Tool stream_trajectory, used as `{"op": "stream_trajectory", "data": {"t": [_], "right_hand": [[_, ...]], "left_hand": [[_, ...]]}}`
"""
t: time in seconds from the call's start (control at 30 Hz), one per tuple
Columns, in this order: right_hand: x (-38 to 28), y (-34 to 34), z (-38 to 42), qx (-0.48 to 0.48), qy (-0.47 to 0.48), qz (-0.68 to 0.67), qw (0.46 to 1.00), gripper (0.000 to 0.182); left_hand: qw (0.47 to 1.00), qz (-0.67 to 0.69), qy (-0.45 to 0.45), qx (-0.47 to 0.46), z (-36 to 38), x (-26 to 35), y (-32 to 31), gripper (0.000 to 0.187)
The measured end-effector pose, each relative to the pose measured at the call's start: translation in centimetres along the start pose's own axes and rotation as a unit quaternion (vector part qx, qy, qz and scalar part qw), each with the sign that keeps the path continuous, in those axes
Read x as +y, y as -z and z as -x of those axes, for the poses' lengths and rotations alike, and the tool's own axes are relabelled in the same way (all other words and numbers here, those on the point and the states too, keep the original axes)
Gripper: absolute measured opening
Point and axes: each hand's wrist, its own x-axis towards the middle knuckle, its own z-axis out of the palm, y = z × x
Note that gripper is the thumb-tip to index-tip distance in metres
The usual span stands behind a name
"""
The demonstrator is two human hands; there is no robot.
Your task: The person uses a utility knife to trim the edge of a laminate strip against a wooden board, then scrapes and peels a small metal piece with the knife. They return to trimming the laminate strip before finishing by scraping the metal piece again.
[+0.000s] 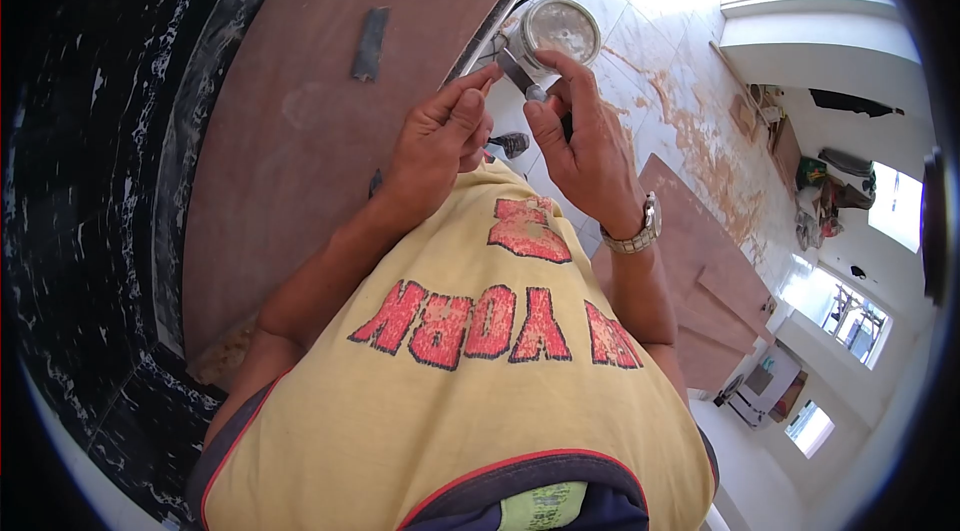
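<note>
My right hand (590, 151), with a metal watch (650, 219) on its wrist, is closed round the dark handle of a tool with a flat grey metal blade (516, 73), which looks like a putty knife. The blade points up and left, towards my other hand. My left hand (435, 141) is closed, thumb bent over the fingers, its forefinger reaching to the blade. A thin orange sliver (487, 86) shows at those fingers; what it belongs to is hidden. Just beyond the hands stands a bucket (519, 43) with greyish contents.
A large reddish-brown board (290, 181) lies on my left, with a flat grey strip (370, 44) on it. Black marble-patterned tiles (70, 231) line the far left. Brown smears (715, 171) mark the pale tiled floor. More brown boards (700, 271) lie at right.
</note>
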Motion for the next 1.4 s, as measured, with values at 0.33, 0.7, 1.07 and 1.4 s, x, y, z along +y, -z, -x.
{"op": "stream_trajectory", "data": {"t": [0.33,0.7,1.07,1.4], "right_hand": [[-0.1,-0.6,0.6,-0.047,0.053,0.040,0.997,0.051],[-0.8,-0.6,1.0,-0.027,0.056,0.076,0.995,0.045],[-0.7,-0.7,1.2,-0.053,0.020,0.044,0.997,0.043],[-0.3,-1.0,1.2,-0.018,0.059,0.076,0.995,0.043]], "left_hand": [[0.998,0.030,0.017,-0.060,0.5,0.8,-0.8,0.058],[0.999,0.030,0.007,-0.034,0.5,0.3,-0.8,0.044],[1.000,-0.001,-0.009,-0.004,0.4,-0.4,-0.9,0.040],[0.997,-0.081,-0.003,0.017,0.3,-0.7,-0.3,0.038]]}}
